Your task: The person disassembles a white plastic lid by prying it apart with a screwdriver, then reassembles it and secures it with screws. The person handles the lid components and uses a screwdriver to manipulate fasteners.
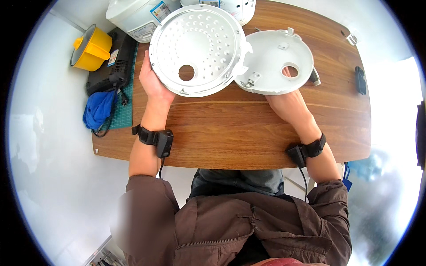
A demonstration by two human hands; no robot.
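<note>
A round dimpled disc point(199, 48), pale metallic with an off-centre hole, is held tilted over the back of the bench point(213, 128). Small screws dot its rim, and its tabs overlap the edge of a white round lid point(268, 57) beside it; whether the two are joined I cannot tell. The lid has a hole too, plus small brackets on its face.

The left hand point(153, 84) has its grip clamped on the disc's left rim, fingers partly behind it. The right hand point(284, 104) is under the lid — a bit of it shows through the hole — but most fingers are hidden, so I cannot tell how far that grip is closed.

White appliances point(133, 20) stand behind the disc. To the left, a yellow container point(97, 51) rests on a black device point(106, 73), with a blue cloth point(98, 111) just in front and a green mat point(124, 115) alongside. Near the right edge lies a small dark object point(360, 80). Both wrists carry black strapped-on boxes point(164, 142).
</note>
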